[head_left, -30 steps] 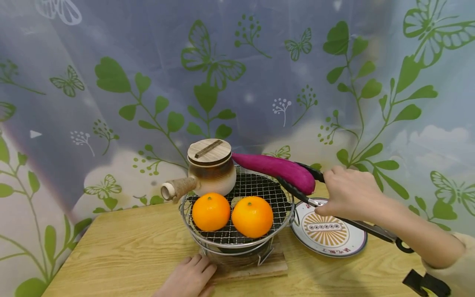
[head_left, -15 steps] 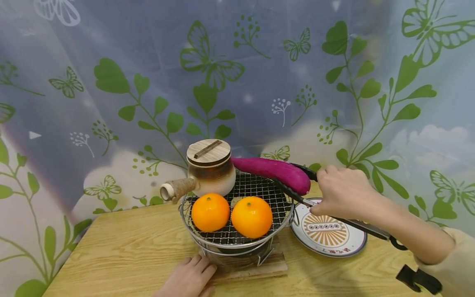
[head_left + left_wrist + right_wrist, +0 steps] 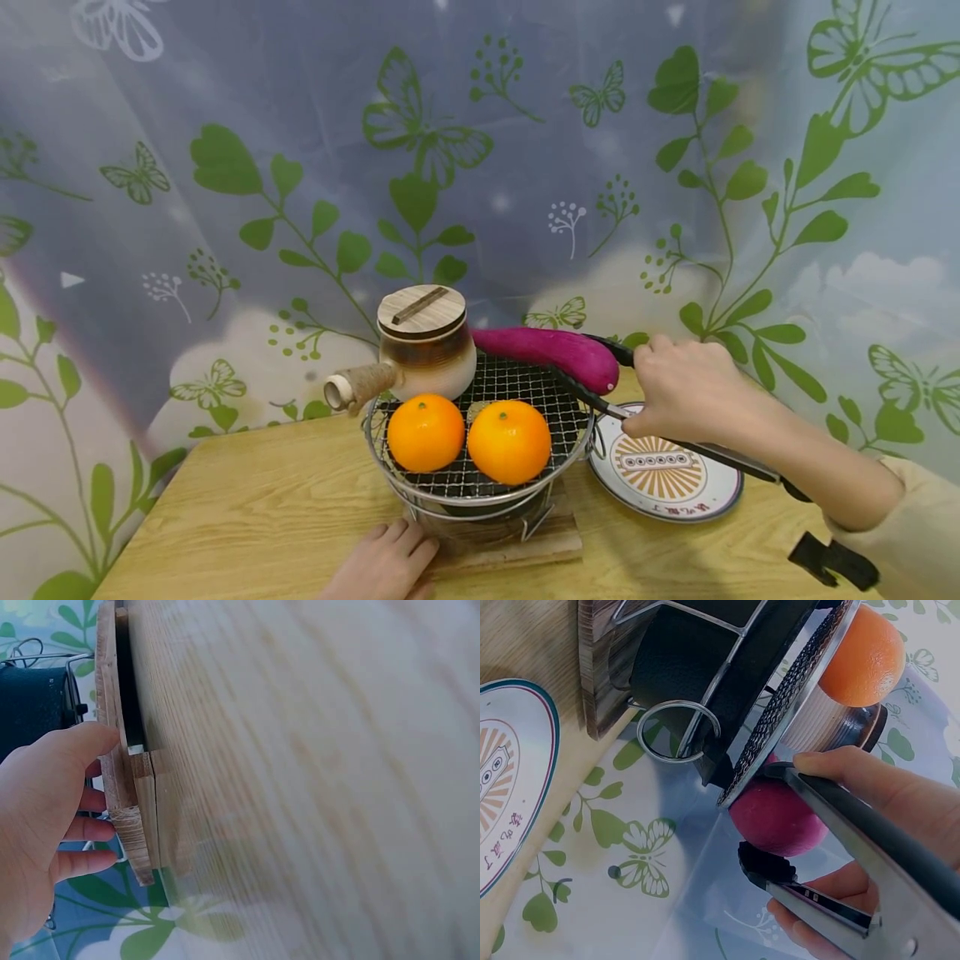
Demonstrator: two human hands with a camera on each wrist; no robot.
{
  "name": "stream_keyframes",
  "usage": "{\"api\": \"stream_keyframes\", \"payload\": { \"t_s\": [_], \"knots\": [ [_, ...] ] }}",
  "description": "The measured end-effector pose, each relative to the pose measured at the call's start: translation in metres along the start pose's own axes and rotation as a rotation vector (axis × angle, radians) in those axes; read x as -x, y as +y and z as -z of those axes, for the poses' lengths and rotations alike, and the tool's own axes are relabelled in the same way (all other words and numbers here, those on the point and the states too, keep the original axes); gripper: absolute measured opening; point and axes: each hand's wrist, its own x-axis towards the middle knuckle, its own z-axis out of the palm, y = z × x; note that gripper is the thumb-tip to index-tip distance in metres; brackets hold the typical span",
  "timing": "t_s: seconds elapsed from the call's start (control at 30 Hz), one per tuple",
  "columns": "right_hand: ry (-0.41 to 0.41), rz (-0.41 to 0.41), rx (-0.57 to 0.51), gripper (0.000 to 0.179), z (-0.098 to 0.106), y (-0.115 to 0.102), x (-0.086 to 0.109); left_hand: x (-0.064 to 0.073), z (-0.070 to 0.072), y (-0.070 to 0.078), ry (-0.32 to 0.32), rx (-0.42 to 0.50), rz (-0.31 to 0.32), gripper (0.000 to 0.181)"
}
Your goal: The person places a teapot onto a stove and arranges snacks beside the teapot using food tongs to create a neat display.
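Note:
My right hand (image 3: 682,387) grips black-and-metal tongs (image 3: 870,847). Their tips lie on either side of a purple eggplant (image 3: 555,352) near its thick end; the eggplant is over the right rear of the round wire grill rack (image 3: 525,379), its thin end by the clay pot (image 3: 435,367). In the right wrist view the eggplant (image 3: 780,817) meets the rack's rim. My left hand (image 3: 390,560) holds the front left edge of the wooden board (image 3: 120,780) under the grill, thumb on one side and fingers on the other. Two oranges (image 3: 426,433) sit on the rack's front.
A white patterned plate (image 3: 723,492) lies on the wooden table (image 3: 247,500), right of the grill. The pot has a wooden lid (image 3: 422,308) and a rope-wrapped handle (image 3: 367,383) that sticks out to the left. A printed curtain (image 3: 315,108) hangs behind.
My right hand, the tongs and the eggplant have moved slightly left and down, bringing the eggplant lower toward the rack. My left hand stays at the board.

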Motion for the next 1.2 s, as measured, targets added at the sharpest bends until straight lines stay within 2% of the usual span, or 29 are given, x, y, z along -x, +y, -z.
{"api": "stream_keyframes", "payload": {
  "t_s": [0.33,0.67,1.0,1.2],
  "knots": [
    [-0.047,-0.023,-0.039,0.053,-0.002,0.004,0.004,0.0,-0.002,0.0,0.016,-0.008,0.001,0.032],
    [-0.08,-0.013,-0.068,0.078,0.0,0.007,0.01,0.0,0.0,0.001,-0.01,0.011,0.01,0.033],
    [-0.078,-0.022,-0.133,0.074,0.002,0.006,0.016,0.0,-0.002,0.001,-0.002,0.018,0.01,0.032],
    [-0.094,-0.024,-0.125,0.076,-0.001,0.001,0.014,0.0,-0.002,0.0,-0.012,0.023,0.01,0.033]
  ]
}}
